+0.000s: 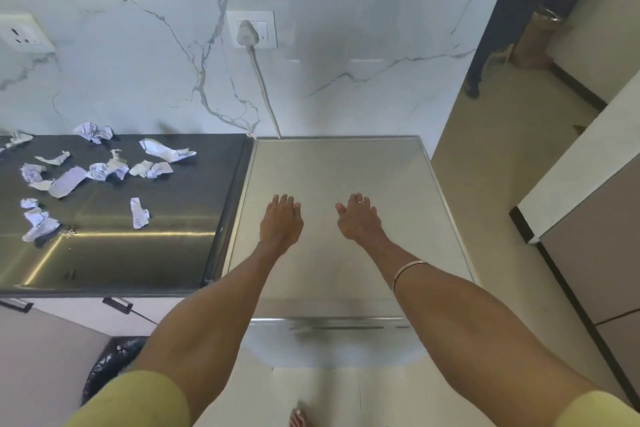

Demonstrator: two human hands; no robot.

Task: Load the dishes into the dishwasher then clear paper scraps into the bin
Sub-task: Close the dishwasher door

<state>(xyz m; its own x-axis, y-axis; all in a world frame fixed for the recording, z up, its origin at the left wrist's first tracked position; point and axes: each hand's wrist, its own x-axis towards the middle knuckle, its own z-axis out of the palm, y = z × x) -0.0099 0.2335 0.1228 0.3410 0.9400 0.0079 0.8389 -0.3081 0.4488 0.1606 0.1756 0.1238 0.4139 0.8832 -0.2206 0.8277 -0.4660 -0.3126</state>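
Observation:
The steel dishwasher [346, 163] stands shut below me, its flat top facing up. My left hand [282, 222] and my right hand [358, 218] are held palm down over the top, side by side, fingers loose and holding nothing. Several crumpled white paper scraps [104, 170] lie scattered on the dark counter [138, 253] to the left of the dishwasher. A bin with a black liner [110, 364] stands on the floor at the lower left, partly hidden by my left arm. No dishes are in view.
A white plug [246, 33] sits in a wall socket behind the dishwasher, its cable running down the marble wall. A second bin [538, 38] stands far right by a doorway. A cabinet [588, 236] edges the floor passage on the right.

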